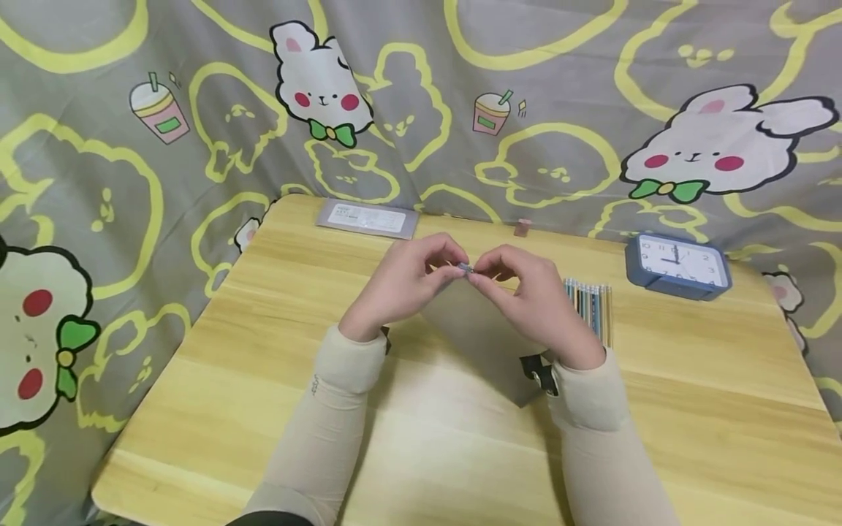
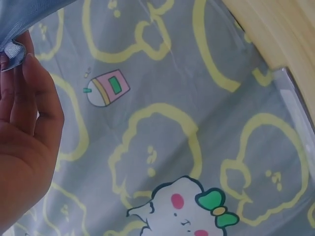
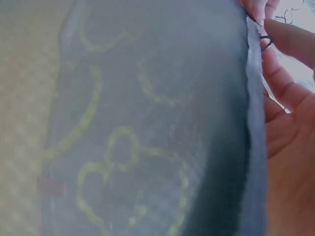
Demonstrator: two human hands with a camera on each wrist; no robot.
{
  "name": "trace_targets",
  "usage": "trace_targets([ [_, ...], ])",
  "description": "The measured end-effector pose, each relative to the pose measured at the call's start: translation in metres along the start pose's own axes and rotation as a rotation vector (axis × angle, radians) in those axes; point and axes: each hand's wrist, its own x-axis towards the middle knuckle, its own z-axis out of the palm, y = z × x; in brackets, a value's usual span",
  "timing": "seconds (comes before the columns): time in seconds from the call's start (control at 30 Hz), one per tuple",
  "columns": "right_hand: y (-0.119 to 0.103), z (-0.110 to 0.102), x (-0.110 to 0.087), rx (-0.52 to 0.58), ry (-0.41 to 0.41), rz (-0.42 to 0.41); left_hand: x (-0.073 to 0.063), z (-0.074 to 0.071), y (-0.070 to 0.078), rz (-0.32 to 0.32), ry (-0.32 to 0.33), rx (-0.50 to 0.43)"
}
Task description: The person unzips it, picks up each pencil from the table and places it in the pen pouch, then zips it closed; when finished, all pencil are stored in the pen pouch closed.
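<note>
A translucent grey-blue mesh pouch hangs between both hands over the table, tilted, with its top corner held up. My left hand pinches that corner between thumb and fingertips. Close beside it, thumb and fingertips of my right hand pinch the same edge, so the two hands nearly meet. Folded blue fabric of the pouch shows at the left hand's fingertips in the left wrist view. In the right wrist view a bound edge runs down beside the right hand, with a small dark loop by the thumb.
Several pencils lie side by side, partly behind the right hand. A blue clock stands at the back right. A flat grey packet with a white label lies at the back left of the wooden table. A patterned curtain hangs behind.
</note>
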Motion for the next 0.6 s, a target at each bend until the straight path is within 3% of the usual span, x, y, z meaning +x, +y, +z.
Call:
trace_targets([
  [0.1, 0.003, -0.004, -0.002, -0.047, -0.015, -0.003, 0.001, 0.002, -0.003, 0.000, 0.007, 0.016],
  [0.2, 0.007, -0.009, -0.006, -0.060, -0.054, 0.059, -0.002, -0.002, -0.007, -0.025, 0.029, 0.041],
  [0.43, 0.027, -0.043, -0.015, -0.126, -0.239, 0.231, -0.010, -0.033, -0.022, -0.113, 0.189, 0.022],
  [0.6, 0.042, -0.067, -0.024, -0.176, -0.310, 0.310, -0.016, -0.049, -0.033, -0.154, 0.273, -0.015],
])
